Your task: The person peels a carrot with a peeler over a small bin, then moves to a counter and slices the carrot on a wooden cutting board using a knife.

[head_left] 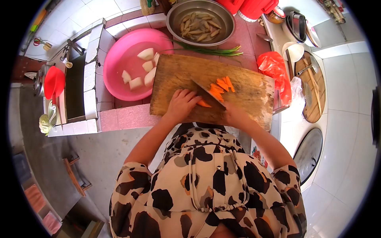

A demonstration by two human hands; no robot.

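On a worn wooden cutting board lies a piece of carrot, with the fingers of my left hand curled over it and pressing it down. My right hand grips the handle of a kitchen knife; its handle is mostly hidden by the fingers. The blade stands between the held carrot and a small heap of cut carrot sticks to its right.
Left of the board, a pink basin holds water and several white chunks. Behind are a metal bowl of shrimp in water and green onions. A red plastic bag lies at the right, near a round wooden board with utensils.
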